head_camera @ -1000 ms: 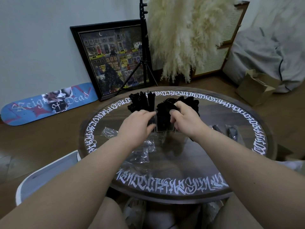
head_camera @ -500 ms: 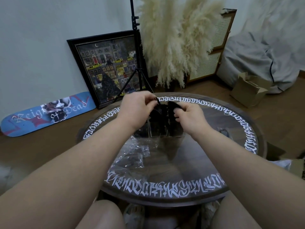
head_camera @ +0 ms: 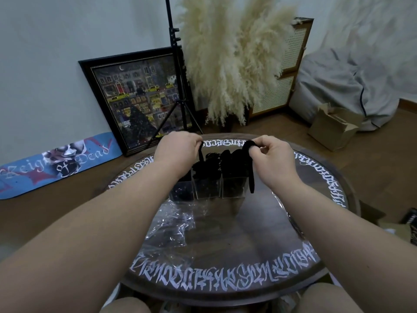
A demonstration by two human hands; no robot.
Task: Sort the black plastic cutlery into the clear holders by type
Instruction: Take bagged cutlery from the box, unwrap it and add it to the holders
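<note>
Three clear holders (head_camera: 207,187) stand side by side at the far middle of the round table (head_camera: 259,288), each filled with black plastic cutlery (head_camera: 228,161). My left hand (head_camera: 176,152) is raised over the left holder and pinches the top of a thin black piece (head_camera: 200,153). My right hand (head_camera: 274,158) is lifted beside the right holder and grips a black spoon (head_camera: 250,168) by its bowl, the handle hanging down outside the holder. The left holder is partly hidden by my left wrist.
Crumpled clear plastic wrap (head_camera: 171,227) lies on the table's left half, more wrap (head_camera: 293,220) at the right. Behind the table stand a tripod (head_camera: 178,86), a framed picture (head_camera: 140,102) and pampas grass (head_camera: 232,59). A skateboard deck (head_camera: 54,161) and a cardboard box (head_camera: 331,127) lie on the floor.
Both hands have risen from the holders' tops. My right hand now has a spoon lifted out, and my left hand has drawn a thin piece upward. The camera tilted up.
</note>
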